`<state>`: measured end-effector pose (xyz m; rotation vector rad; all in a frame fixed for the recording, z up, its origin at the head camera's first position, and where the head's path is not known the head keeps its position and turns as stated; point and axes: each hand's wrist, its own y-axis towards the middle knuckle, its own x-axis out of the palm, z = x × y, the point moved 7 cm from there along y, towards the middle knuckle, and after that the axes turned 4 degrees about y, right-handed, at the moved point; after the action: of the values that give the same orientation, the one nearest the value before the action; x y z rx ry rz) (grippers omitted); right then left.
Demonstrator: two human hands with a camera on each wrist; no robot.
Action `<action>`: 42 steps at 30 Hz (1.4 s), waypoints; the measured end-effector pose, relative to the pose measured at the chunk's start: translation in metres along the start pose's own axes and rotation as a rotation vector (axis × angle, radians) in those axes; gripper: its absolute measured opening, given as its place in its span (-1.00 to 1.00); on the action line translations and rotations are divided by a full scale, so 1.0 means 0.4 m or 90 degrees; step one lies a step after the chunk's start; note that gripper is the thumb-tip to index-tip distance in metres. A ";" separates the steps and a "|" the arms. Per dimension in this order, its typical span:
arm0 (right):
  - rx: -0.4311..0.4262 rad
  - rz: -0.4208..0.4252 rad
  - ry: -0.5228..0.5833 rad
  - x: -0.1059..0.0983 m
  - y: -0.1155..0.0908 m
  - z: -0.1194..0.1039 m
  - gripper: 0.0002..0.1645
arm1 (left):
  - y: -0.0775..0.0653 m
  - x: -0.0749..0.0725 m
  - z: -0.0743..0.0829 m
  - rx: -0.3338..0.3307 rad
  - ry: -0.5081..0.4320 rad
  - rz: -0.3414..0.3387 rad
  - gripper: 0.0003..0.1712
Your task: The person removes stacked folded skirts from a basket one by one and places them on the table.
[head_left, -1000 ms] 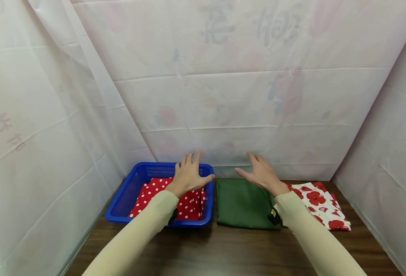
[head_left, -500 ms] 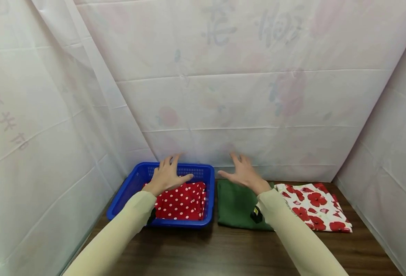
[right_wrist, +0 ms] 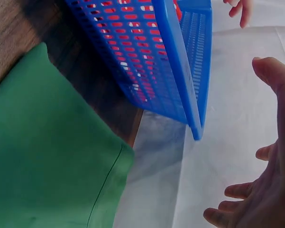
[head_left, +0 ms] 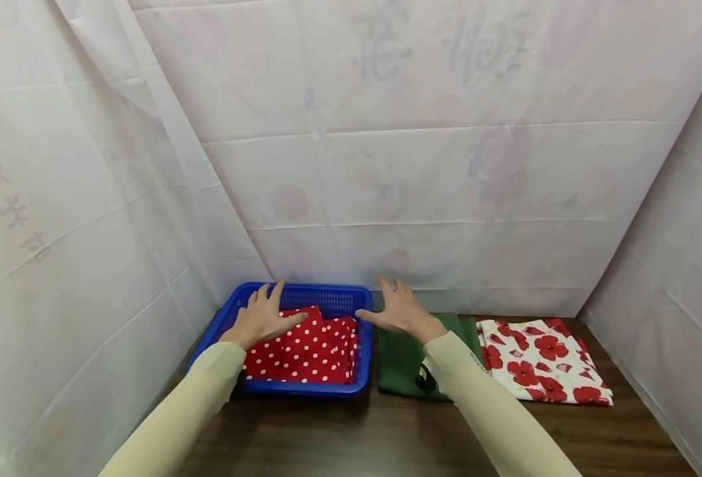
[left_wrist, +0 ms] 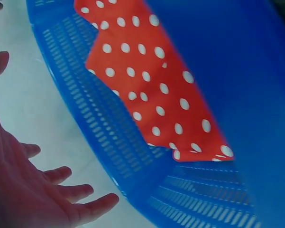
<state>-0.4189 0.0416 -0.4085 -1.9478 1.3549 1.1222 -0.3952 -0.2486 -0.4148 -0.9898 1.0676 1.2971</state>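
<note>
A blue plastic basket (head_left: pixel 333 389) with slotted walls stands on the table at the left. Inside lies red cloth with white polka dots (head_left: pixel 303 351), loosely folded. My left hand (head_left: pixel 261 319) hovers over the basket's left part, fingers spread, holding nothing. Above the gap between the basket's right rim and a folded green cloth (head_left: pixel 395 364) is my right hand (head_left: pixel 400 310), fingers apart and holding nothing. The right wrist view shows the basket's side wall (right_wrist: pixel 133 52) beside the green cloth (right_wrist: pixel 52 142). My right forearm hides part of that cloth.
To the right of the green cloth lies a folded white cloth with red flowers (head_left: pixel 547 361). Brown wooden tabletop (head_left: pixel 339 437) runs along the front. White sheeting (head_left: pixel 416 172) hangs behind and on both sides, close to the basket's back rim.
Both hands have moved left, still spread. My left hand went across the basket; my right hand came from above the green cloth toward the basket's right rim. The basket and cloths have stayed put.
</note>
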 end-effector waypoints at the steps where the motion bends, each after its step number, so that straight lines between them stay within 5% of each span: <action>1: -0.002 -0.002 0.001 0.004 0.001 -0.006 0.31 | -0.001 0.003 -0.007 -0.007 -0.001 -0.005 0.28; 13: -0.004 -0.019 0.020 0.046 0.009 -0.044 0.32 | -0.011 0.046 -0.058 -0.038 -0.012 -0.054 0.30; 42: 0.034 -0.031 0.080 0.131 0.013 -0.102 0.33 | -0.048 0.097 -0.113 -0.071 -0.012 -0.070 0.35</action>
<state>-0.4014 -0.0186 -0.4313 -2.0307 1.3797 0.9451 -0.3788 -0.2840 -0.4636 -1.1022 0.9214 1.2844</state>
